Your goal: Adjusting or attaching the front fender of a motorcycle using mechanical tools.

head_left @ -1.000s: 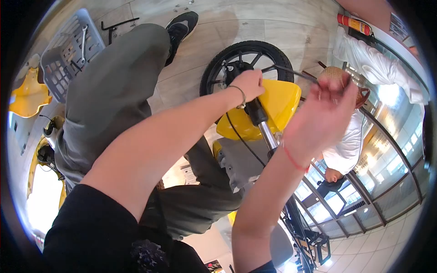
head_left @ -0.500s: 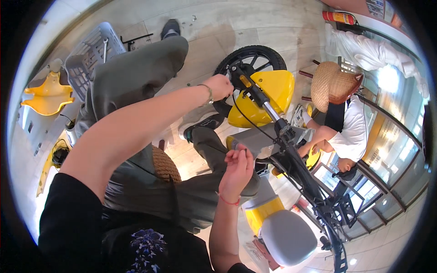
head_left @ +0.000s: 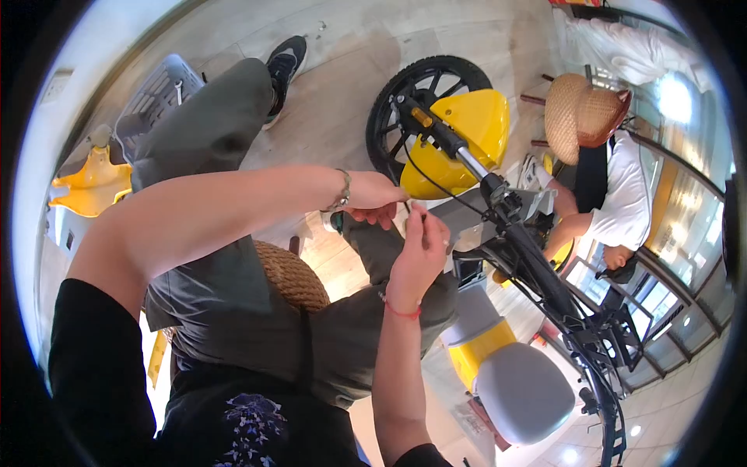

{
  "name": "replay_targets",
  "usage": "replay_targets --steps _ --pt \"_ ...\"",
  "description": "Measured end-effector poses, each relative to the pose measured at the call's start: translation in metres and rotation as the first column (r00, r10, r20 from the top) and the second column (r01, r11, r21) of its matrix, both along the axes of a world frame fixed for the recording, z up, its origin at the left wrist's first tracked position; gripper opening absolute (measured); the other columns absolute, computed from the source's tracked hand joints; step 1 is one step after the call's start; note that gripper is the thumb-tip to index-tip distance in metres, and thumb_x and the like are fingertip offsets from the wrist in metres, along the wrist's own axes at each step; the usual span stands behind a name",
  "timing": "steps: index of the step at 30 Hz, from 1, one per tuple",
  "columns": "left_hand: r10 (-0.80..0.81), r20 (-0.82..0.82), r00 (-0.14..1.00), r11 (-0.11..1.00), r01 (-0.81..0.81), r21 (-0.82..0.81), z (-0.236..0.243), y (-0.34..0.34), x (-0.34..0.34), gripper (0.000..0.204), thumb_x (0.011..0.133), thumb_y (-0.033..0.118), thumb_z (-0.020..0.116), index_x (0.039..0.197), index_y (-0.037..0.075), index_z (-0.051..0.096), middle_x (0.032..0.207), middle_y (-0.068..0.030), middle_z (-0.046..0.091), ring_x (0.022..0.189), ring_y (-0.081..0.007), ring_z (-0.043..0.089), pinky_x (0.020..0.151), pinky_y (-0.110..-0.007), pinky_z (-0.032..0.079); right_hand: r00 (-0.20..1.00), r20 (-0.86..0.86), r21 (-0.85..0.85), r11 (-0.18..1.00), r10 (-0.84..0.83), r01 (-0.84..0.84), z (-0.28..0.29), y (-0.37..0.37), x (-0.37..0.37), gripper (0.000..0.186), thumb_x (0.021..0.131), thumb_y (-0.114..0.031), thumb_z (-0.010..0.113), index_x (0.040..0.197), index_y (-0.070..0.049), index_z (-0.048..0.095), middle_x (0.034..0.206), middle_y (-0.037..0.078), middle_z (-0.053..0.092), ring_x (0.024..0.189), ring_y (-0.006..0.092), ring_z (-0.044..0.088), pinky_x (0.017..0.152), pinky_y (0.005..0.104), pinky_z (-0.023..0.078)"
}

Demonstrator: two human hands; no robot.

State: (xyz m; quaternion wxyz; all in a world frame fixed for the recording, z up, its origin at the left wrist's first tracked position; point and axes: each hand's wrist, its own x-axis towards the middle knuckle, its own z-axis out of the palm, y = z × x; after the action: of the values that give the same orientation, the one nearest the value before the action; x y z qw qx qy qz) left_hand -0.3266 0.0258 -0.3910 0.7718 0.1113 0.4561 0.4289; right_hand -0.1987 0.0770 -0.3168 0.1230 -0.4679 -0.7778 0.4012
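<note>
A: Hands, against half a second ago?

B: Now together. Left hand (head_left: pixel 373 198) was by the lower end of the fork (head_left: pixel 472 162); it has come back toward the body. Right hand (head_left: pixel 419 251) has risen in view to meet it. Fingertips of the two touch or nearly touch; cannot tell which

A: Grip?

B: Left: fingers bent, palm turned down. Right: thumb and forefinger drawn together, the others curled. Something tiny may sit at the fingertips, but it is too small to identify; cannot tell whether either hand grasps anything

A: Fork, panel, wheel?

B: Fork slants from upper left to lower right, wheel (head_left: pixel 378 117) at its upper-left end, yellow panel (head_left: pixel 475 128) alongside. Hands are just below the panel's lower edge in view, apart from the fork. One second ago the left hand lay across it

A: Surroundings?

B: Crate (head_left: pixel 146 103) at left, wrench (head_left: pixel 180 92) showing at its right side; yellow shell (head_left: pixel 93 185) near it. Woven stool (head_left: pixel 288 274) shows between the person's legs. Grey seat (head_left: pixel 525 395) at lower right. Co-worker (head_left: pixel 622 191) in a white top sits beyond the fork, in plain sight; one second ago the blurred right hand partly covered that spot
</note>
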Motion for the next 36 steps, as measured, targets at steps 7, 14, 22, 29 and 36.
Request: replay_targets --steps 7,14,22,29,36 --pt "0.091 -0.005 0.996 0.996 -0.091 -0.005 -0.017 0.023 -0.009 0.041 0.093 0.045 0.040 0.088 0.009 0.059 0.075 -0.0008 0.061 0.055 -0.0070 0.048 0.046 -0.023 0.035 0.993 -0.096 -0.253 0.967 -0.063 0.037 -0.030 0.024 -0.038 0.018 0.089 -0.010 0.059 0.100 0.005 0.061 0.089 0.007 0.061 0.079 0.0100 0.058 0.069 0.0233 0.048" --pt "0.461 0.016 0.887 0.875 -0.452 -0.171 -0.037 0.044 -0.027 0.024 0.090 0.028 0.055 0.097 0.006 0.059 0.081 -0.0007 0.060 0.066 -0.0087 0.055 0.059 -0.024 0.047 0.957 -0.291 -0.328 0.941 -0.012 -0.088 -0.067 0.034 -0.055 0.017 0.090 -0.004 0.055 0.104 0.004 0.053 0.092 0.010 0.062 0.079 0.0110 0.061 0.070 0.0228 0.050" --pt "0.519 -0.047 0.853 0.820 -0.513 -0.252 -0.054 0.050 -0.034 0.025 0.081 0.021 0.063 0.092 -0.002 0.066 0.077 -0.0088 0.065 0.064 -0.0150 0.060 0.061 -0.029 0.050 0.970 -0.206 -0.512 0.859 -0.131 0.007 -0.083 0.028 -0.064 0.017 0.093 -0.006 0.052 0.105 0.005 0.049 0.095 0.011 0.060 0.083 0.0109 0.059 0.073 0.0228 0.048" --pt "0.429 -0.130 0.894 0.857 -0.448 -0.256 -0.069 0.058 -0.040 0.026 0.084 0.020 0.057 0.098 0.000 0.065 0.076 -0.0073 0.064 0.062 -0.0123 0.061 0.058 -0.026 0.051 0.978 -0.143 -0.546 0.836 -0.154 0.051 -0.087 0.038 -0.073 0.018 0.093 -0.009 0.053 0.105 0.004 0.050 0.085 0.006 0.060 0.077 0.0084 0.056 0.068 0.0218 0.046" --pt "0.455 -0.151 0.878 0.840 -0.479 -0.253 -0.072 0.066 -0.031 0.033 0.080 0.018 0.054 0.103 -0.002 0.065 0.080 -0.0092 0.065 0.069 -0.0134 0.059 0.062 -0.028 0.049 0.979 -0.092 -0.527 0.843 -0.183 0.107 -0.093 0.040 -0.068 0.018 0.092 -0.008 0.055 0.104 0.004 0.051 0.082 0.004 0.057 0.070 0.0069 0.051 0.063 0.0210 0.043"
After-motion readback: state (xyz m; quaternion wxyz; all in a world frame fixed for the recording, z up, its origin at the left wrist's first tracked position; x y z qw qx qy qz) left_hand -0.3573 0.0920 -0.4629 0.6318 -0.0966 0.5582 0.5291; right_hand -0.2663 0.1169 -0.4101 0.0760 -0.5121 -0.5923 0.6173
